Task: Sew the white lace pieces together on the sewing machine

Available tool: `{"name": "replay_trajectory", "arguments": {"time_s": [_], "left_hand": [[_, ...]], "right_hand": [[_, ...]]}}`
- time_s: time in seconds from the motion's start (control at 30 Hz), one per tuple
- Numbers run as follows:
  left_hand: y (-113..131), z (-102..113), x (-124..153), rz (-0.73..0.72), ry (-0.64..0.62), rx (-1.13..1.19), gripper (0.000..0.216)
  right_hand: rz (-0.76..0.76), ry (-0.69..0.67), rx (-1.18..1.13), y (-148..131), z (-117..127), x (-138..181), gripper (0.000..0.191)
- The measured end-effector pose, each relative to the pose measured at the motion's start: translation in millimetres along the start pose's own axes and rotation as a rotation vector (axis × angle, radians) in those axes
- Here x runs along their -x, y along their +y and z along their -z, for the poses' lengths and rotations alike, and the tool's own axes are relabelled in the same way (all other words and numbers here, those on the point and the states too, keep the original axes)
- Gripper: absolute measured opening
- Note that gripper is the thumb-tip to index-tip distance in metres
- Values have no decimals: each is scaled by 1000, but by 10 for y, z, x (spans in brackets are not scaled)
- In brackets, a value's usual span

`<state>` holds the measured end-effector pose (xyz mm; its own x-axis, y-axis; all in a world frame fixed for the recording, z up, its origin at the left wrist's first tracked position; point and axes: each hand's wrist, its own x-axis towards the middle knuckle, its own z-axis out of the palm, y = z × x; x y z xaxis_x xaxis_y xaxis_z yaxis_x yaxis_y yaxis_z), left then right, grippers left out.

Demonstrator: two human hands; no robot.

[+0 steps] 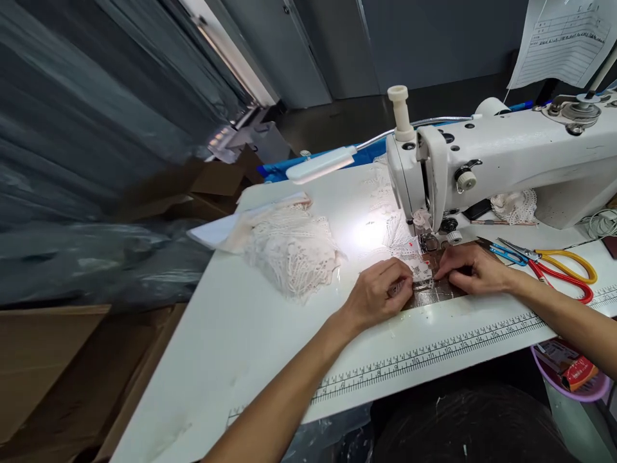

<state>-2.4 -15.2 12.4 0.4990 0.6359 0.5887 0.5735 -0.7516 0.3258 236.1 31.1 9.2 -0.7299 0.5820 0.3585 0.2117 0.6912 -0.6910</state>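
Note:
Under the needle area of a white sewing machine (501,151) lies a piece of white lace fabric (415,262) with small red marks. My left hand (378,292) is closed at the fabric's left front edge, with lace showing between its curled fingers. On the other side, my right hand (475,267) rests with fingers bent and pressed together, fingertips down beside the fabric's right edge. Whatever those fingertips pinch is too small to make out. Both hands are over the brown, shiny machine bed plate (436,294), close to the presser foot (427,243).
A heap of white lace (299,251) lies left on the white table (241,334). Yellow-handled scissors (569,260), red-handled scissors (573,283) and blue snips (508,253) lie right of my right hand. A lamp (321,165) hangs behind; a ruler strip (414,361) runs along the front.

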Motion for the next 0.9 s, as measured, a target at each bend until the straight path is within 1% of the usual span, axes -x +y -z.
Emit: {"name": "replay_trajectory", "arguments": {"time_s": [0.07,0.1,0.13,0.2,0.27,0.33,0.4,0.57,0.73,0.83,0.9], "left_hand": [[27,9,6,38,38,-19,12],[39,11,7,30,47,-43,13],[49,9,6,3,49,-68,13],[58,0,4,-85,11,-115,11],[55,-11,3,-167,-50,-152,10],[45,-18,1,-204,-82,-183,11],[35,-19,-3,-212,-69,-207,8],[23,-25,-10,-209,19,-196,11],[8,-70,11,-219,19,-154,9],[-2,-90,29,-197,9,-144,10],[-2,-89,37,-186,0,-136,10]], "right_hand": [[51,-103,64,-46,7,2,31],[68,-143,109,-63,2,1,33],[80,-170,151,-74,-6,-1,34],[87,-201,209,-80,-27,-1,35],[87,-201,222,-70,-46,2,35],[95,-182,217,-57,-59,7,34],[105,-162,208,-50,-64,11,34],[91,-167,213,-65,-66,19,33],[64,-191,194,-63,-32,19,33],[-4,-210,122,-40,40,-40,32],[-70,-221,147,-27,77,-100,35]]}}
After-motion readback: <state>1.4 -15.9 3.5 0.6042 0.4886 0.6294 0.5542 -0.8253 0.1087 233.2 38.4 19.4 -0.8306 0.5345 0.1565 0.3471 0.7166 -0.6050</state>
